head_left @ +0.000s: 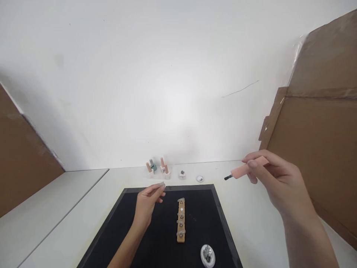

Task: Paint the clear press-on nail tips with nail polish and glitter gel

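My right hand [276, 178] is closed around the pink cap of a nail polish brush [242, 171], its dark bristles pointing left over the white table. Between the thumb and fingers of my left hand [147, 201] is a small, pale, clear piece that looks like a false nail [161, 184]. That hand hovers above the black mat's far part. To its right on the mat lies a wooden nail stand [181, 221] with several clear nail tips on it. An uncapped polish bottle [182, 175] stands behind the mat, its dark neck showing.
Several nail polish bottles [166, 172] with pink or grey caps stand by the white wall. A small round white dish [200, 179] sits behind the black mat [156, 242]. An oval white container [208, 256] holds silvery bits near the front. Cardboard panels [320, 126] border both sides.
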`<state>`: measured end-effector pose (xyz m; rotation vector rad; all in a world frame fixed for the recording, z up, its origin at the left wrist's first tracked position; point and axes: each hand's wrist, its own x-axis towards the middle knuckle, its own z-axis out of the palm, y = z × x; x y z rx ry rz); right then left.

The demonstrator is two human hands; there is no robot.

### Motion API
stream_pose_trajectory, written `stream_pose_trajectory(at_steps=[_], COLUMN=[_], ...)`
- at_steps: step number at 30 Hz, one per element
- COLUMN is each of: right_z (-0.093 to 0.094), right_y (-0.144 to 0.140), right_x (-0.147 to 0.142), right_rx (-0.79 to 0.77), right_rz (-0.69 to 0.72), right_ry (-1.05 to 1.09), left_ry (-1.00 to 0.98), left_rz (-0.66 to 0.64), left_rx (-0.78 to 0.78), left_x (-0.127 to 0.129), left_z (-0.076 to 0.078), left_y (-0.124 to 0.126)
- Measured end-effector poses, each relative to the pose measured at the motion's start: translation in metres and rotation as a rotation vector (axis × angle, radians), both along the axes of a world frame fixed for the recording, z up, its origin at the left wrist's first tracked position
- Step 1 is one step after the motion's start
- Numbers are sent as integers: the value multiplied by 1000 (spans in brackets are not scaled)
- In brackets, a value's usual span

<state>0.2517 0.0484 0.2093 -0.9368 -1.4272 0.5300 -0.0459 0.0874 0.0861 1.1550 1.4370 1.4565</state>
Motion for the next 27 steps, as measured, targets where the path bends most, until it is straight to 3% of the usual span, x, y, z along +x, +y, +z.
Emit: stream_pose_trajectory(at_steps=[5, 7, 9, 15, 20, 27], right_z=[1, 2, 2, -3, -13, -27], right_y=[-2, -5, -9, -11, 2, 17], right_x=[3, -2, -7, -14, -15, -19], right_rx=[54, 66, 78, 181, 222, 177], right_rz=[44, 20, -25, -35, 81, 212], right_ry=[0, 49, 116, 195, 149, 132], left_ry=[-60, -57, -2, 229, 349, 469], left_rz=[-25, -53, -96, -132, -154, -81], left_rx=[204, 255, 374, 593, 599, 582], left_x=[26, 43, 58, 80, 80, 80], left_z=[80, 99, 108, 109, 104, 94], left_y=[-31, -42, -50, -49, -38, -28])
